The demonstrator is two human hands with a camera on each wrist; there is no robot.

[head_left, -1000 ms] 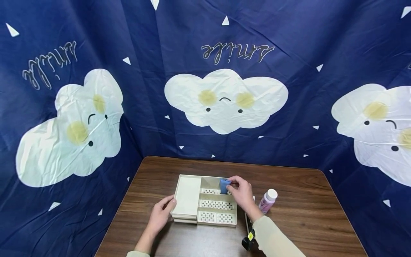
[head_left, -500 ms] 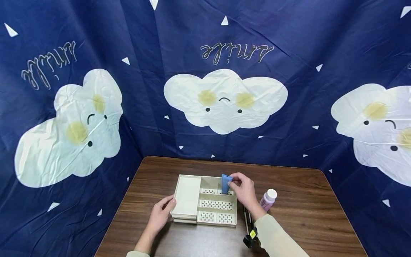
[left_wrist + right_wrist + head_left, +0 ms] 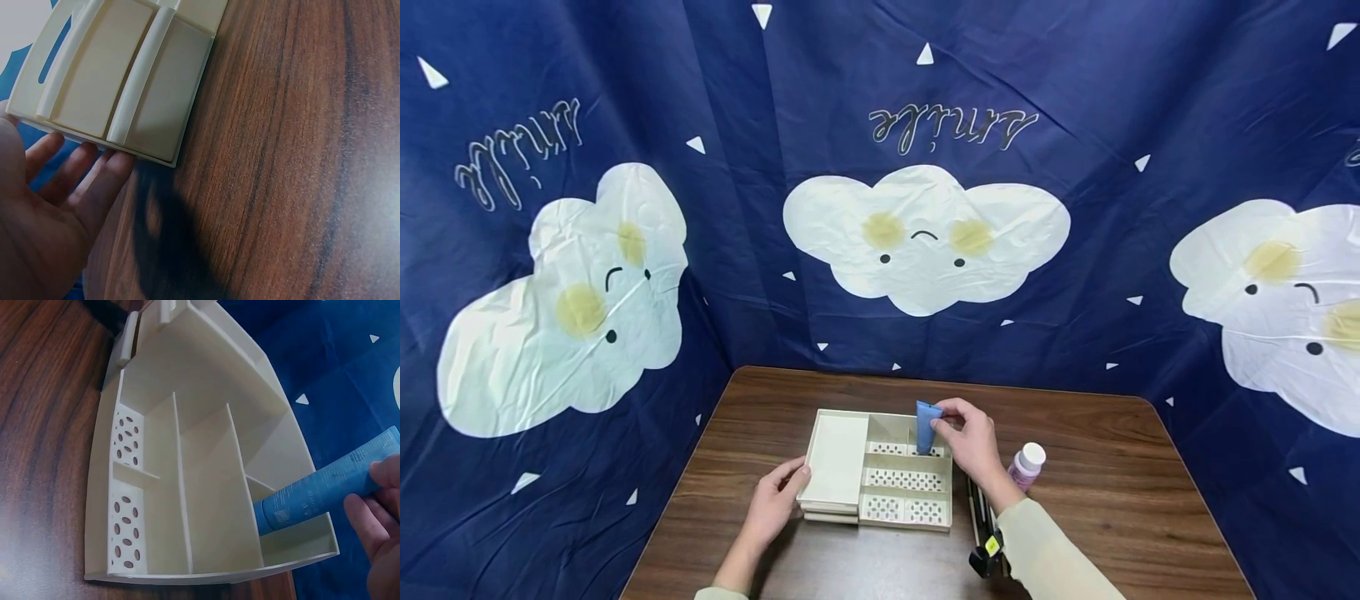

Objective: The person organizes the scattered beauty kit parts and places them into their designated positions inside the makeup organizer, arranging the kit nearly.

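A cream desk organizer (image 3: 838, 458) with divided compartments and small drawers at its left stands on the table. My right hand (image 3: 973, 442) pinches a blue squeeze tube (image 3: 325, 487) by its flat crimped end. The tube's cap end reaches down into the organizer's far right compartment, tilted in the right wrist view. My left hand (image 3: 771, 504) rests at the organizer's left side. In the left wrist view its fingers (image 3: 106, 181) lie against the side edge near the drawer fronts, with the thumb on the other side, partly cut off.
A white-capped bottle (image 3: 1027, 465) with a pinkish-purple label stands right of the organizer, partly behind the right wrist. A black strap-like device with a yellow tag (image 3: 992, 546) is at the right wrist. Dark blue cloth (image 3: 925, 350) with clouds hangs around the wooden table (image 3: 1112, 500).
My right hand has drawn the tube slightly up and to the right, and it stands more upright, with more of it showing above the rim. The left hand stays at the organizer's side.
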